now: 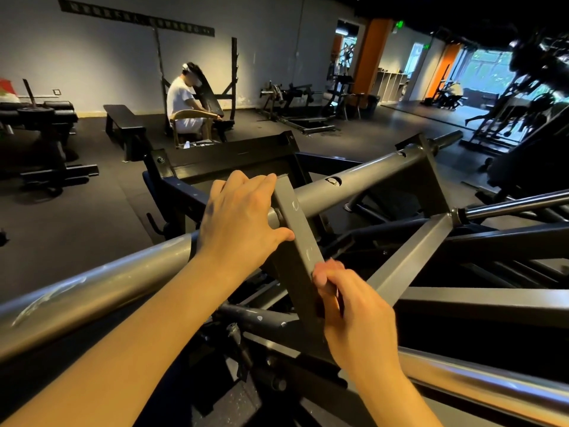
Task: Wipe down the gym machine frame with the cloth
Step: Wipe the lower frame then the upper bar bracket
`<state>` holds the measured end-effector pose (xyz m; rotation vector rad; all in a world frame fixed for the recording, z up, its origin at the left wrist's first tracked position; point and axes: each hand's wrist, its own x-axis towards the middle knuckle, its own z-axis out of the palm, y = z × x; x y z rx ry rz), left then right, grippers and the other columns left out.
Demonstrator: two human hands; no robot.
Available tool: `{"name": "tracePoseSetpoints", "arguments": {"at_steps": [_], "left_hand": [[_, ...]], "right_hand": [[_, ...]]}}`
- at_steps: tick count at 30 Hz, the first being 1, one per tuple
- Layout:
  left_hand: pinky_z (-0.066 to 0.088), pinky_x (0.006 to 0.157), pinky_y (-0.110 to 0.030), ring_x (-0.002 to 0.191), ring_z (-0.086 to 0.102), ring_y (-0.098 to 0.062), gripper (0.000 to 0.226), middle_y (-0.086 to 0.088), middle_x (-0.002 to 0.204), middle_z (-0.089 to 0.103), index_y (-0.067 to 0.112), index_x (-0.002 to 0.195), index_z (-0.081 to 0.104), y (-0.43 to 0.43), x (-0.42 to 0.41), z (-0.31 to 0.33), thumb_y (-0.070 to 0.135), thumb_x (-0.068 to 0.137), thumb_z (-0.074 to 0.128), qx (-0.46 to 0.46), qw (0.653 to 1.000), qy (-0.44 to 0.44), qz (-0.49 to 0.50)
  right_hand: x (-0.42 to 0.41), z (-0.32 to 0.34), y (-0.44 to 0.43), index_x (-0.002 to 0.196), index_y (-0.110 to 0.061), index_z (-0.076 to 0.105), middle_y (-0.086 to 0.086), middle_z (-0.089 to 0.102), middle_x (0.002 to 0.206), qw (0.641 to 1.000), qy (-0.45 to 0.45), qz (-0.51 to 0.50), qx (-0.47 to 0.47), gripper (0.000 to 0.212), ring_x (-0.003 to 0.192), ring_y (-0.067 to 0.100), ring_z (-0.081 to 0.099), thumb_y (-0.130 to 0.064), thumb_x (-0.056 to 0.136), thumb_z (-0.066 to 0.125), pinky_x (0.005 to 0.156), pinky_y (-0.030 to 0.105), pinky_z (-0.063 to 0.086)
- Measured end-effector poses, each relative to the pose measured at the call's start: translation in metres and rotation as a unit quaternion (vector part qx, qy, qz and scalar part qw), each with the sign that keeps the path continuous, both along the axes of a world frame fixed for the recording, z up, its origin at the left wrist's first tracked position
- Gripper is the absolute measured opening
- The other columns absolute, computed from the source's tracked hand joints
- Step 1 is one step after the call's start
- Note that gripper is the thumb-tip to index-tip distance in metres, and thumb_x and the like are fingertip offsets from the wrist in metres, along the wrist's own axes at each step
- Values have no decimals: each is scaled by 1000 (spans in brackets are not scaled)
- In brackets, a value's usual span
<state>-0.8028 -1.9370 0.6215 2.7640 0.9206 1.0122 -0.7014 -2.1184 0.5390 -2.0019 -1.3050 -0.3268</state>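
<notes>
The gym machine frame is grey metal. A long round tube runs from lower left to upper right, and a flat slanted bar crosses it in the middle of the view. My left hand grips the top end of this flat bar, fingers hooked over the top and thumb on its front face. My right hand holds the same bar lower down, fingers curled round its right edge. No cloth shows plainly; a brownish bit under the right fingers cannot be made out.
A second square frame beam slants up to the right, toward a chrome sleeve. A shiny rail passes at lower right. A person in white sits at a rack in the back, beside a black bench. More machines stand at right.
</notes>
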Motion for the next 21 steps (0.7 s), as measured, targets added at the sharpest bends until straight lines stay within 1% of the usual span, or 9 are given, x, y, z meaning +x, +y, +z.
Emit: {"name": "tracePoseSetpoints", "arguments": {"at_steps": [2,5,8,10,12,14,15,18,21], "left_hand": [[31,106,-40,124,43,-21,92,2,137,57,20,151,44,1,1,-2,60,76,80,4,1000,-1,1],[32,105,-40,124,44,-22,93,0,136,57,19,151,45,-2,1,-1,59,76,81,3,1000,0,2],[32,106,-41,125,44,-23,93,-2,136,57,19,152,44,-4,0,1,58,76,82,-6,1000,-6,8],[32,106,-40,125,44,-21,93,0,137,57,20,152,44,-2,0,-1,59,76,81,-6,1000,-3,6],[31,105,-39,125,43,-20,92,2,137,57,20,151,45,0,1,-1,60,76,81,-4,1000,0,5],[32,105,-39,124,44,-20,92,1,137,57,20,151,45,0,2,-2,59,76,81,-5,1000,-8,4],[32,105,-39,123,44,-21,92,1,136,58,19,151,45,-1,2,-2,58,76,82,-6,1000,-8,5],[33,104,-39,121,46,-21,89,0,133,59,20,150,46,-1,2,-1,58,77,80,-3,1000,-3,9],[34,103,-38,119,45,-19,87,2,131,60,21,150,46,1,1,0,57,79,80,-2,1000,-2,4]], "right_hand": [[1,-7,-11,109,-29,66,-16,69,104,999,-24,-10,-33,34,89,2,67,-21,78,80,83,12,51],[5,12,21,111,-26,69,-11,70,109,999,-40,11,9,20,94,5,67,-30,91,64,83,14,50],[6,23,47,115,-23,71,-9,69,110,998,-38,5,46,21,97,7,66,-27,98,60,85,22,56],[4,11,33,118,-22,69,-9,68,114,999,-46,5,16,24,101,5,64,-27,95,62,90,10,47],[0,-3,4,116,-24,68,-11,67,113,999,-50,-5,-13,29,96,2,63,-24,88,73,86,1,39],[2,-8,-6,113,-25,69,-12,68,109,998,-56,-13,-36,36,91,5,66,-20,80,83,83,5,43],[3,-5,1,112,-25,69,-12,68,110,997,-63,-10,-37,35,91,6,67,-20,81,83,81,9,47],[3,19,45,111,-25,71,-10,69,109,997,-66,-15,23,17,90,8,66,-22,94,68,78,19,55],[4,27,53,114,-25,71,-11,67,113,998,-38,7,57,23,94,6,64,-29,98,54,79,21,55]]}}
